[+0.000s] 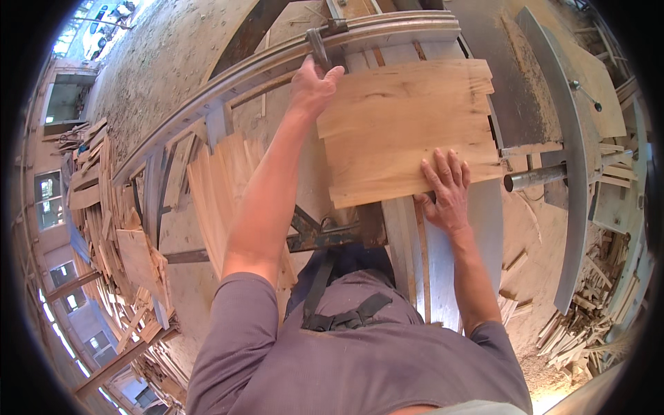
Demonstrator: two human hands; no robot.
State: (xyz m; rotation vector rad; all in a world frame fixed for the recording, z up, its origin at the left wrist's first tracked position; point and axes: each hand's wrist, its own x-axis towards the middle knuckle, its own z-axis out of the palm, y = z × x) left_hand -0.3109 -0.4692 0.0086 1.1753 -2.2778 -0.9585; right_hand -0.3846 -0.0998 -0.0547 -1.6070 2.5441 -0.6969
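Note:
A pale wooden panel with uneven, stepped ends lies across the metal bed of a machine in front of me. My right hand rests on its near edge with the fingers spread, the thumb by the edge. Reaching forward past the panel's far left corner, my left hand is closed around a dark metal stop arm on the long metal fence. Part of that grip is hidden by the hand itself.
Several loose boards lean left of my left arm. A curved metal guard and a round metal bar are at the right. Stacked offcuts line the left side, and wood scraps lie at lower right.

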